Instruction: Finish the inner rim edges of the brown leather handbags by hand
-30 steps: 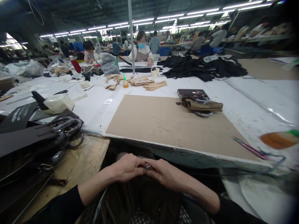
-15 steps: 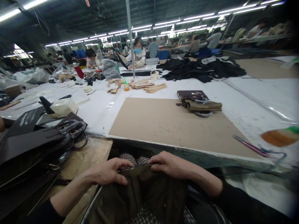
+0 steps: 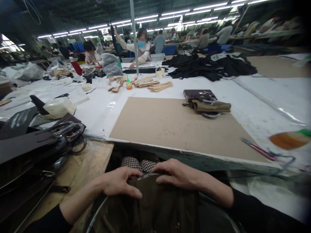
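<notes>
A dark olive-brown bag piece (image 3: 157,204) lies over my lap, its upper edge toward the table. My left hand (image 3: 119,183) holds that edge from the left, thumb on the near face and fingers behind. From the right, my right hand (image 3: 178,173) grips the same edge, its thumb on the near side. A short stretch of the edge shows between the hands. Checkered cloth (image 3: 141,162) is visible just beyond it. The lower part of the piece runs out of view.
Dark bags with wrapped handles (image 3: 41,142) are piled at left on a wooden surface (image 3: 94,155). A brown board (image 3: 170,126) carries a folded bag (image 3: 206,103) and pink-handled snips (image 3: 259,149). Black fabric (image 3: 209,66) lies farther back. A masked person (image 3: 143,48) works across the table.
My left thumb has moved right along the piece, and the edge between my hands looks smoother. The person across has raised an arm with a dark strip. The view has shifted slightly.
</notes>
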